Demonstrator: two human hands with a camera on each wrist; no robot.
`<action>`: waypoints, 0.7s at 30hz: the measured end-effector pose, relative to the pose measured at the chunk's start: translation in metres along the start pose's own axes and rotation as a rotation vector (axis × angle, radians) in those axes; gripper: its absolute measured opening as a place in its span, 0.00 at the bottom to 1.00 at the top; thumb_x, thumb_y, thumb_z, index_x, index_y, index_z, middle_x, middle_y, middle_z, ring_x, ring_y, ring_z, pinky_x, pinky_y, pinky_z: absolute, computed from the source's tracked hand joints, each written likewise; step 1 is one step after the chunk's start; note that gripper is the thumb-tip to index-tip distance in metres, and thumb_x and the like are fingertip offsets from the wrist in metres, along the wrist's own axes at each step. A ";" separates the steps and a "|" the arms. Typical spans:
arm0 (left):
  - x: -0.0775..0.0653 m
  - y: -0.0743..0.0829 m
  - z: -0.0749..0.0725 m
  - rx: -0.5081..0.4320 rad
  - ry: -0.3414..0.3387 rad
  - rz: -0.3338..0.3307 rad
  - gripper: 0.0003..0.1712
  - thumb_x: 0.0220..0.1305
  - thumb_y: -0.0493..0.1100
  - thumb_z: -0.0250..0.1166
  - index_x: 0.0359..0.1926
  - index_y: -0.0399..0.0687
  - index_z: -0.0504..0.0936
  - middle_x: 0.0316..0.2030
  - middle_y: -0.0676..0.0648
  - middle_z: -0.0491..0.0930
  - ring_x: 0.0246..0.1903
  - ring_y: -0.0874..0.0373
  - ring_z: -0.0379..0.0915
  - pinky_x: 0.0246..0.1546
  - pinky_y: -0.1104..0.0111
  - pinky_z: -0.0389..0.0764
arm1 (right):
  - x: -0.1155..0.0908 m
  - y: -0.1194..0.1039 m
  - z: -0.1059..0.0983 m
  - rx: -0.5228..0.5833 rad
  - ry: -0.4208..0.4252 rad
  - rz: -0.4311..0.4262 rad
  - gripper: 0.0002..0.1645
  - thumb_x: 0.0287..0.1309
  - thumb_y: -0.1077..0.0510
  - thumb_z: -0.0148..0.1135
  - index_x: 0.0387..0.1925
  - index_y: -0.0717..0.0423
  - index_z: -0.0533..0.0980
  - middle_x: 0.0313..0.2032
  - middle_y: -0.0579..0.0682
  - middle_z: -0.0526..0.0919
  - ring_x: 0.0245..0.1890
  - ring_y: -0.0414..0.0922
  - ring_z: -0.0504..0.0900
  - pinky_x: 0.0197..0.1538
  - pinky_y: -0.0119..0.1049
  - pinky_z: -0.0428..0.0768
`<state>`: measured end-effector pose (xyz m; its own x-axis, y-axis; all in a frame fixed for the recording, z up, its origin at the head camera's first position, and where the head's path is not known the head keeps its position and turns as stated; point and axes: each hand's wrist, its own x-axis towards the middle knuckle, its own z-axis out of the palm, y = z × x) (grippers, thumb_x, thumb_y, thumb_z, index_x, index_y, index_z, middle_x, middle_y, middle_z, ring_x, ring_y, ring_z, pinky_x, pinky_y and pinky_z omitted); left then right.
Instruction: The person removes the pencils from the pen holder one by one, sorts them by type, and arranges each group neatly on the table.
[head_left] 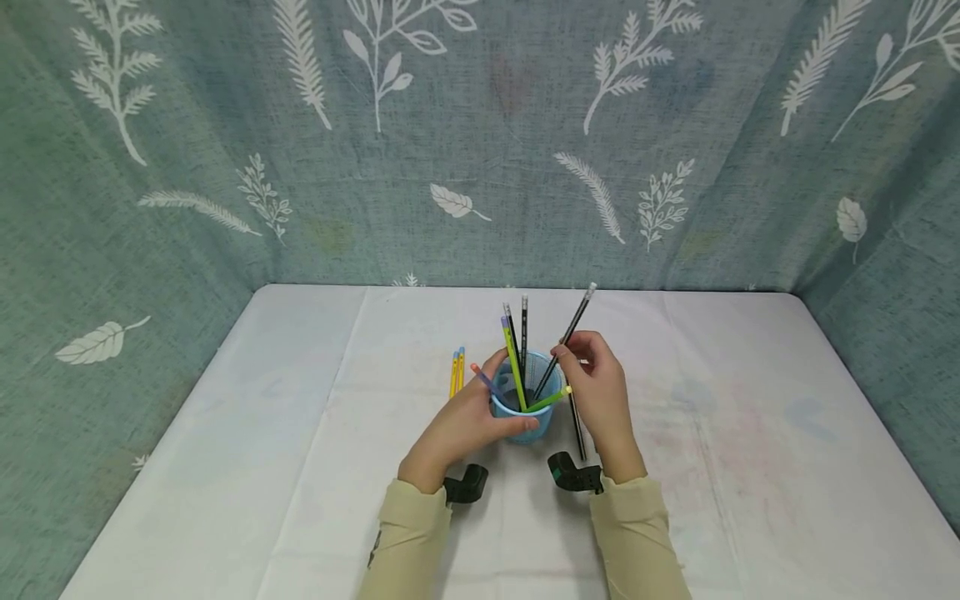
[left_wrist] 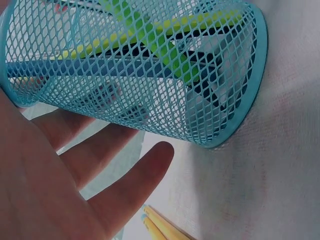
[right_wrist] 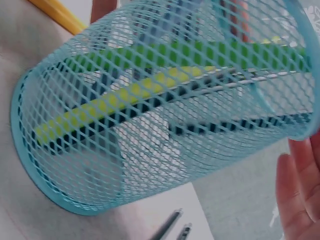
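A light blue mesh pencil cup (head_left: pixel 547 419) stands on the table, and my left hand (head_left: pixel 468 419) grips it, thumb across the front and fingers behind. My right hand (head_left: pixel 600 387) pinches a black pencil (head_left: pixel 577 318) with a white eraser, slanted with its lower end inside the cup. Through the mesh in the right wrist view, that black pencil (right_wrist: pixel 220 125) ends partway down. Also inside are a light green pencil (head_left: pixel 513 358), a green pencil (head_left: pixel 551 400), a blue-purple pencil (head_left: pixel 487 382) with an orange end, and two upright black pencils (head_left: pixel 524 325).
Two yellow pencils (head_left: pixel 457 371) lie on the white-covered table (head_left: pixel 300 500) left of the cup. Black pencils (head_left: pixel 577 429) lie by my right hand, partly hidden under it. Black wrist cameras (head_left: pixel 573 475) jut inward from both sleeves. A leaf-patterned curtain (head_left: pixel 510 233) surrounds the table.
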<state>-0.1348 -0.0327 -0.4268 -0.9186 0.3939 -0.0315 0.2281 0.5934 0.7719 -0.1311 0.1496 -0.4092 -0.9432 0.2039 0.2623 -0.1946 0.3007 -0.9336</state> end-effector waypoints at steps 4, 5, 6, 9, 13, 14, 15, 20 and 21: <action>0.001 -0.001 0.002 0.011 0.009 0.001 0.59 0.36 0.71 0.65 0.66 0.74 0.42 0.61 0.53 0.60 0.56 0.57 0.62 0.50 0.59 0.67 | 0.001 -0.001 -0.007 0.138 0.011 -0.053 0.14 0.60 0.51 0.53 0.42 0.57 0.70 0.36 0.50 0.78 0.38 0.43 0.76 0.42 0.36 0.73; 0.001 -0.001 0.002 0.015 0.011 0.002 0.59 0.36 0.71 0.65 0.66 0.74 0.42 0.61 0.52 0.61 0.55 0.57 0.62 0.50 0.58 0.68 | 0.001 -0.002 -0.008 0.173 0.010 -0.063 0.14 0.61 0.52 0.53 0.42 0.59 0.69 0.37 0.52 0.78 0.38 0.44 0.76 0.42 0.36 0.73; 0.001 -0.001 0.002 0.018 0.014 0.005 0.59 0.36 0.71 0.66 0.66 0.73 0.42 0.61 0.52 0.61 0.55 0.57 0.62 0.50 0.58 0.68 | 0.001 -0.002 -0.010 0.207 0.010 -0.072 0.15 0.61 0.53 0.53 0.43 0.60 0.69 0.37 0.53 0.78 0.38 0.45 0.77 0.42 0.36 0.74; 0.002 0.000 0.001 0.032 0.014 0.005 0.59 0.36 0.71 0.66 0.67 0.73 0.42 0.61 0.51 0.61 0.55 0.56 0.63 0.50 0.58 0.68 | 0.003 -0.004 -0.016 0.268 0.029 -0.091 0.15 0.62 0.55 0.52 0.44 0.63 0.67 0.37 0.57 0.79 0.37 0.47 0.77 0.41 0.37 0.75; 0.001 0.000 0.000 0.031 0.004 0.001 0.59 0.36 0.72 0.65 0.67 0.71 0.42 0.61 0.50 0.61 0.56 0.56 0.62 0.50 0.57 0.68 | 0.004 -0.006 -0.026 0.314 0.094 -0.105 0.14 0.61 0.57 0.52 0.43 0.64 0.67 0.36 0.58 0.79 0.33 0.51 0.76 0.39 0.38 0.75; 0.001 0.000 0.000 0.028 0.003 0.002 0.60 0.35 0.72 0.65 0.67 0.70 0.43 0.61 0.50 0.61 0.56 0.55 0.62 0.50 0.57 0.68 | 0.004 -0.005 -0.028 0.336 0.113 -0.106 0.13 0.61 0.57 0.52 0.43 0.63 0.68 0.35 0.59 0.79 0.32 0.52 0.76 0.39 0.38 0.75; 0.000 0.000 0.000 0.024 0.001 0.003 0.60 0.35 0.73 0.64 0.67 0.70 0.43 0.61 0.50 0.61 0.55 0.55 0.62 0.50 0.57 0.68 | 0.004 -0.005 -0.031 0.360 0.132 -0.108 0.13 0.61 0.57 0.52 0.42 0.63 0.68 0.35 0.59 0.79 0.31 0.52 0.76 0.38 0.38 0.75; 0.000 -0.001 0.000 0.016 -0.004 -0.001 0.60 0.35 0.74 0.63 0.67 0.71 0.42 0.61 0.52 0.60 0.56 0.56 0.62 0.50 0.57 0.68 | 0.005 -0.002 -0.042 0.440 0.215 -0.110 0.13 0.60 0.57 0.53 0.40 0.63 0.68 0.33 0.60 0.78 0.27 0.51 0.75 0.37 0.36 0.75; 0.001 -0.001 0.001 0.015 -0.006 -0.001 0.60 0.35 0.74 0.63 0.67 0.72 0.42 0.61 0.52 0.60 0.56 0.56 0.62 0.50 0.57 0.68 | 0.005 -0.001 -0.044 0.440 0.226 -0.108 0.13 0.60 0.57 0.54 0.40 0.63 0.68 0.32 0.60 0.78 0.27 0.51 0.75 0.37 0.35 0.75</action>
<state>-0.1353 -0.0325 -0.4279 -0.9168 0.3978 -0.0359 0.2323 0.6040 0.7623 -0.1239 0.1914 -0.3958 -0.8388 0.4047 0.3641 -0.4292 -0.0801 -0.8997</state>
